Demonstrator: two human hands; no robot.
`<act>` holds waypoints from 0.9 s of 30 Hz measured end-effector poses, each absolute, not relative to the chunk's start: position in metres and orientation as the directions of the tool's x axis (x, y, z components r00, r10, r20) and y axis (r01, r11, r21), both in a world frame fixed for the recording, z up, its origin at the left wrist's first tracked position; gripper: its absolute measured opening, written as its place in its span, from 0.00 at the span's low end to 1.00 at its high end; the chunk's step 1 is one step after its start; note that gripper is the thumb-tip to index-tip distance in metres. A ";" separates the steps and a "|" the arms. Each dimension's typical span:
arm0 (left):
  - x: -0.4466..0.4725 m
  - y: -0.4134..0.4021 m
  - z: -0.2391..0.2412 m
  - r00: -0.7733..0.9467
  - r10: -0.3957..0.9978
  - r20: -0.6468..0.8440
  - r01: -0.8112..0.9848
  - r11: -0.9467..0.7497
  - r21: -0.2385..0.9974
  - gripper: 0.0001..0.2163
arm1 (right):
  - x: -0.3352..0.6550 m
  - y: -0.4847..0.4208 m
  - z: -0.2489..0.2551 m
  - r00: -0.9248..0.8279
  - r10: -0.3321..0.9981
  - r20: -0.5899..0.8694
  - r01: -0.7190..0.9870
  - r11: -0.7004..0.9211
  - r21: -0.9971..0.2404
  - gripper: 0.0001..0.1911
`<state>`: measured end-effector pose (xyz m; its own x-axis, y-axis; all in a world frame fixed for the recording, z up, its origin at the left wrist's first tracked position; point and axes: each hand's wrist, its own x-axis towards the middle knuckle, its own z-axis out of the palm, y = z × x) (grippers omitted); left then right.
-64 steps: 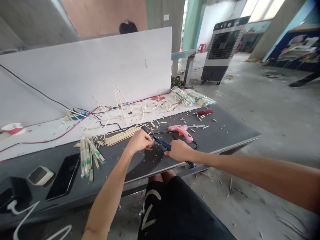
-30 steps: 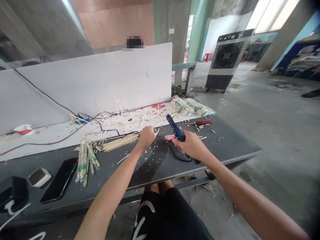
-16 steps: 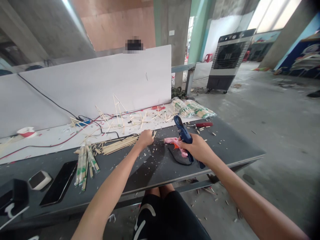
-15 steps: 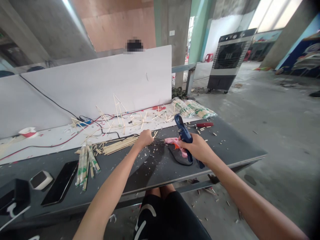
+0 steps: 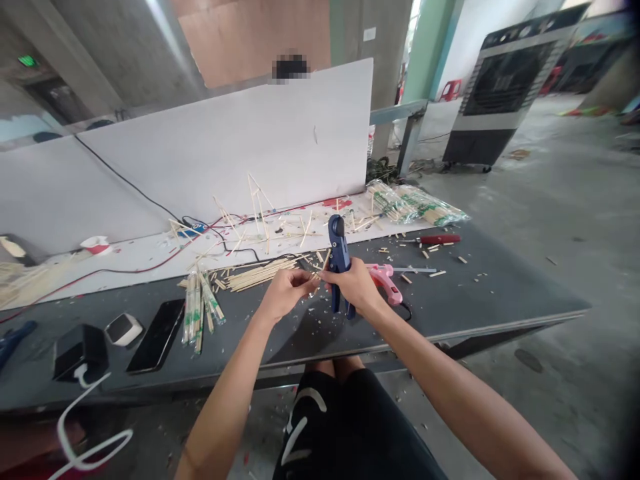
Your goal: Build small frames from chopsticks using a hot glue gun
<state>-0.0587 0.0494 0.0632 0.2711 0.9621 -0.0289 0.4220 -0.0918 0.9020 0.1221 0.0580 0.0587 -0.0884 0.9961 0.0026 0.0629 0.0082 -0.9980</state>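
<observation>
My right hand is closed around a dark blue plier-like cutter, which stands upright with its head up and handles down. Just left of it, my left hand pinches a thin wooden stick, whose tip rises beside the tool. The fingertips of both hands nearly meet; whether they touch is hard to tell. Right of my right hand lies a pink glue gun, partly hidden behind it. Loose wooden chopsticks are piled behind my left hand.
Wrapped chopsticks, a black phone and a black box lie at left. Glued stick frames stand at the back before a white panel. A red-handled screwdriver and bagged chopsticks are at right.
My right hand has carried the cutter left, off the glue gun and close to my left hand. The cutter is now more upright. The view has shifted, so the table appears farther right.
</observation>
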 end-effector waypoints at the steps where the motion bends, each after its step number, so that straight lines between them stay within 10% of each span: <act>1: -0.062 0.047 0.057 0.236 0.971 -0.036 0.423 -0.069 0.904 0.20 | 0.121 0.058 0.058 -0.058 0.998 0.017 0.101 0.023 -0.995 0.10; 11: -0.077 0.028 0.027 0.173 0.983 0.052 0.763 -0.168 0.624 0.09 | 0.134 0.043 0.048 -0.026 0.999 -0.042 0.237 -0.034 -0.971 0.08; 17: -0.063 0.010 0.031 0.128 0.985 -0.119 0.250 0.084 0.965 0.13 | 0.131 0.029 0.054 -0.176 0.984 -0.024 0.141 0.001 -0.990 0.06; 27: -0.033 -0.018 0.028 0.107 0.985 -0.137 -0.183 0.155 0.971 0.16 | 0.131 0.021 0.057 -0.237 0.971 0.029 0.178 0.073 -0.981 0.07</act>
<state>-0.0334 -0.0175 0.0277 0.1067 0.9848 -0.1373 -0.1831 0.1552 0.9708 0.1310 0.0212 0.0567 -0.2371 0.9710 0.0292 0.1783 0.0730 -0.9813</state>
